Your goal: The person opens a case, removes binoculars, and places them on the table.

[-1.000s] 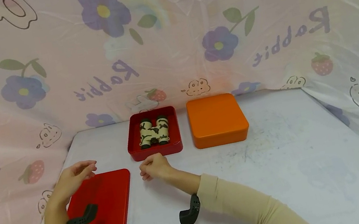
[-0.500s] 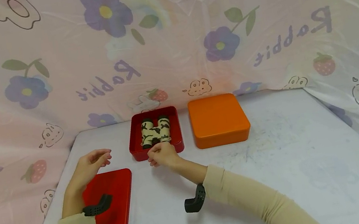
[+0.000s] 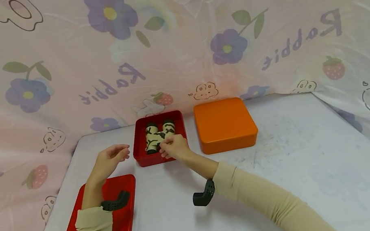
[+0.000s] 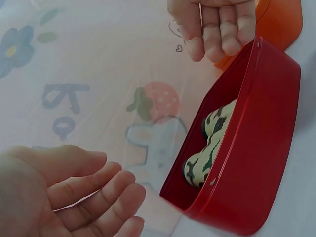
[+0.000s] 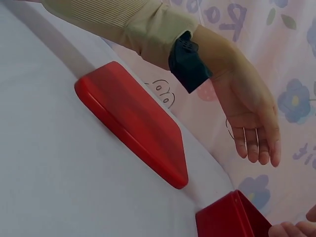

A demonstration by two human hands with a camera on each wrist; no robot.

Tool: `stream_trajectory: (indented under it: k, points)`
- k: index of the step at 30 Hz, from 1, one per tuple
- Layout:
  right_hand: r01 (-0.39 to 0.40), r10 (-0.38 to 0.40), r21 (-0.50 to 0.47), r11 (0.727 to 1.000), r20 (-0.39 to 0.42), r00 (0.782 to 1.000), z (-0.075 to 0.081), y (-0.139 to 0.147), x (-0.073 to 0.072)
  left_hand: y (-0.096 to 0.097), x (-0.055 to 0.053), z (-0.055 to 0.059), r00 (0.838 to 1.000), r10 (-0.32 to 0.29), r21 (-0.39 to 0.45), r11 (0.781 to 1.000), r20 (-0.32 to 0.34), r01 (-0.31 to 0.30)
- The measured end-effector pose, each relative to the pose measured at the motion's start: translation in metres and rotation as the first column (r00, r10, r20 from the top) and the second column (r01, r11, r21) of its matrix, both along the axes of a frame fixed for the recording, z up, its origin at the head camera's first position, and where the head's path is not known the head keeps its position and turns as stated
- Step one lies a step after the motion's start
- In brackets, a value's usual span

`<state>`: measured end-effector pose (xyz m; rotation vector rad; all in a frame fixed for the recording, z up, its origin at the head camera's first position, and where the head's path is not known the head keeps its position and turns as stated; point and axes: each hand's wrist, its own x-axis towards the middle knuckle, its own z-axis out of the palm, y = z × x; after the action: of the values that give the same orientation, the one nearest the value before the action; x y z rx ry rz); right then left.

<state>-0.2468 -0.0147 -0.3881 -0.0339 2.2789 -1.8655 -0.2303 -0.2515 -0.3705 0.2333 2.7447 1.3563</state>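
Binoculars [image 3: 152,138], one pair, camouflage pattern: lying inside the open red box [image 3: 152,161] on the worktop [image 3: 332,172]. Left hand [image 3: 108,162]: fingers loosely bent, empty, left of the box. Right hand [image 3: 176,147]: fingers relaxed, empty, over the box's near side. Handling note, by judgement: approach from both sides together, grip evenly, keep the pair level, avoid knocking the box.

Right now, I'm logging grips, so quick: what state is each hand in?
Left hand: open, fingers relaxed, holding nothing.
Right hand: open, fingers loosely bent, holding nothing, near the binoculars in the red box.
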Motion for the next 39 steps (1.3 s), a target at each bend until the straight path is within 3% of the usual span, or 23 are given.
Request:
stream_trajectory:
  k: [10,19,24,32,39]
  points:
    - [0.07,-0.069,-0.017,0.997,0.047,0.996,0.002,0.012,-0.016,0.015,-0.011,-0.002,0.999,0.035,0.034,0.999,-0.013,-0.034]
    - [0.102,-0.101,-0.016,0.995,0.068,0.993,0.002,0.018,-0.027,0.026,-0.025,-0.007,1.0,0.023,0.082,0.996,-0.016,-0.022]
    - [0.127,-0.126,-0.007,0.992,0.089,0.988,0.0,0.021,-0.032,0.034,-0.034,-0.013,0.998,0.068,0.095,0.993,-0.005,-0.067]
    - [0.135,-0.138,0.034,0.99,0.122,0.983,-0.001,0.023,-0.039,0.048,-0.042,-0.015,0.991,0.115,0.14,0.983,0.068,-0.123]
    - [0.124,-0.129,0.045,0.991,0.121,0.984,-0.004,0.022,-0.045,0.058,-0.051,-0.019,0.976,0.15,0.166,0.97,0.159,-0.176]
